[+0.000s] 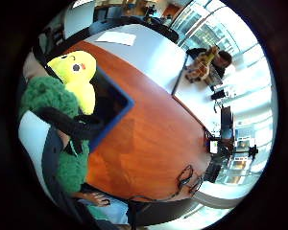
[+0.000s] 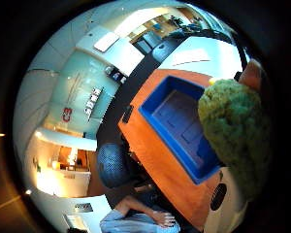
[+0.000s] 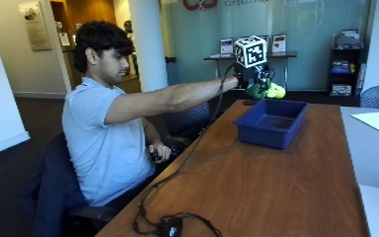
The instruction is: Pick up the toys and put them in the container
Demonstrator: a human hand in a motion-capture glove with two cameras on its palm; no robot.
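- The person sits at the wooden worktop [image 3: 268, 173], right arm stretched out over it.
- The gloved right hand [image 3: 255, 79] is curled around a plush toy [image 3: 272, 91] with a yellow head and a fuzzy green body, holding it in the air.
- The toy hangs just above the far edge of the blue container [image 3: 272, 122], at about 12 o'clock from it.
- The bare hand [image 3: 158, 150] rests near the person's lap.
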